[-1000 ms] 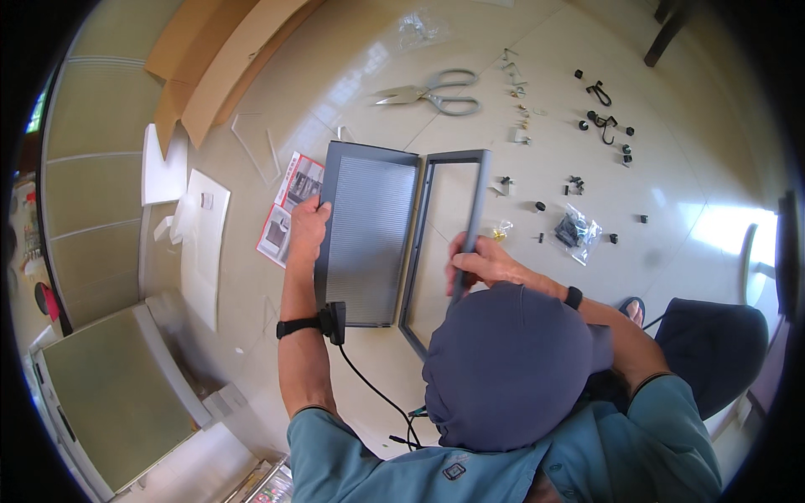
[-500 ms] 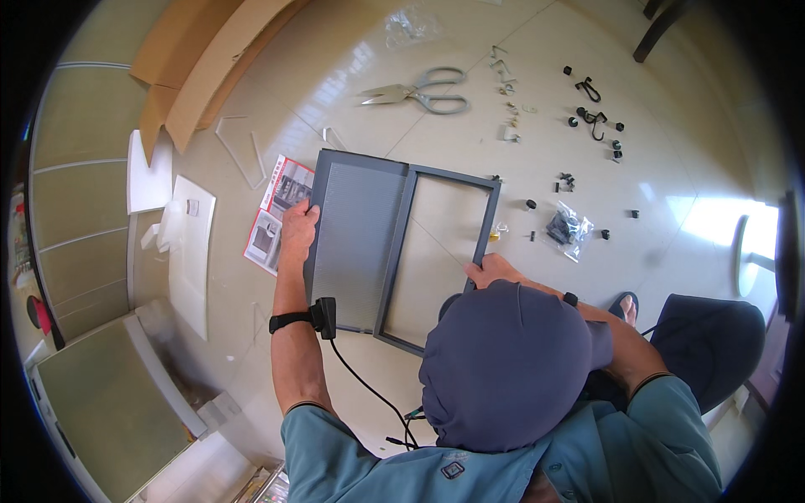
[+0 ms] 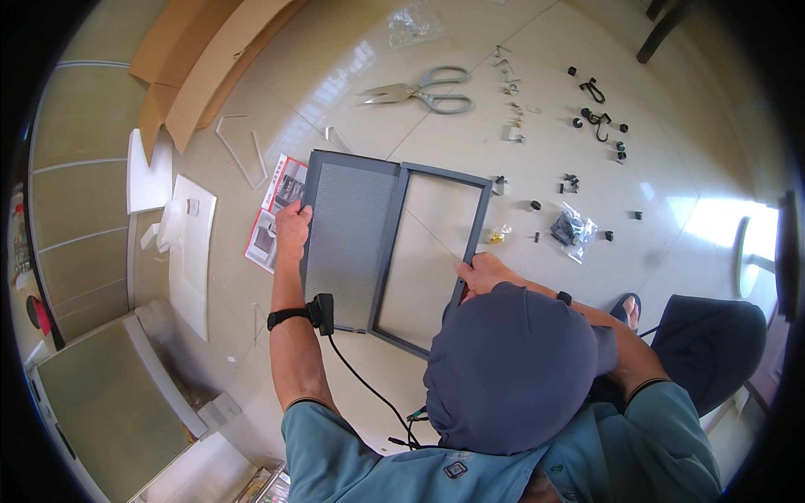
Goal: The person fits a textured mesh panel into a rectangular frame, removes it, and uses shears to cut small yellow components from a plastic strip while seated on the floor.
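A dark grey metal piece spans both my hands, made of a finely slotted mesh panel point(image 3: 348, 235) beside an open rectangular frame point(image 3: 444, 173). The two parts meet along one long side. My left hand point(image 3: 292, 233) is closed on the panel's outer left edge. On the other side, my right hand point(image 3: 486, 273) has its fingers closed round the frame's right bar, low down. The head in a dark cap hides the frame's lower right corner. Partly under the panel's left edge lies a printed leaflet point(image 3: 262, 239) with a red border.
Large grey-handled scissors point(image 3: 423, 90) lie beyond the frame. To the right are a clear bag of dark parts point(image 3: 573, 231), black hooks point(image 3: 597, 124), and several small black and metal fittings. An opened cardboard box point(image 3: 210, 75) stands far left, near a white board point(image 3: 189, 260).
The metal piece has shifted slightly left with both hands, and the panel's slots now show more clearly. Both hands keep their grip.
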The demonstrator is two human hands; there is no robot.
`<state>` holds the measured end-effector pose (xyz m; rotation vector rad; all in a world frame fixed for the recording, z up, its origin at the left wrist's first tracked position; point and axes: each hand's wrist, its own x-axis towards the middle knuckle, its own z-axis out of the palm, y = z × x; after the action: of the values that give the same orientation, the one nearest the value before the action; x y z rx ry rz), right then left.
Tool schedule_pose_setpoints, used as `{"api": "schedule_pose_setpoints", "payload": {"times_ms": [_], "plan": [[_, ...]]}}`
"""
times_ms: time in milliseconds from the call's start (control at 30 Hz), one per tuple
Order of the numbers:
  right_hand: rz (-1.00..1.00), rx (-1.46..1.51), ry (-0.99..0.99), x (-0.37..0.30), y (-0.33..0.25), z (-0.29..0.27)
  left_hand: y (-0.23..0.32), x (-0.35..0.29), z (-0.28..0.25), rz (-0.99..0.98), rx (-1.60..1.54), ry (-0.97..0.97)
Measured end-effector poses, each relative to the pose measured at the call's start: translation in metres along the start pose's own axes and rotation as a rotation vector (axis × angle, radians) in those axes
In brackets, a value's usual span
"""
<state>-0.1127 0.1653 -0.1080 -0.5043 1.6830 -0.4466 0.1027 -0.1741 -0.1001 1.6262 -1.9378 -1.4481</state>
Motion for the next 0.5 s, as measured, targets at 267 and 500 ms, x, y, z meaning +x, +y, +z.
{"api": "schedule_pose_setpoints", "payload": {"times_ms": [267,500], "plan": [[-0.1,-0.097,-0.063,0.016,0.014,0.007,-0.002,0.006,-0.001,0.02,0.078,-0.005],[0.099,0.011,-0.03,0.005,0.002,-0.002,-0.017,0.017,0.002,0.078,0.047,0.024]]}}
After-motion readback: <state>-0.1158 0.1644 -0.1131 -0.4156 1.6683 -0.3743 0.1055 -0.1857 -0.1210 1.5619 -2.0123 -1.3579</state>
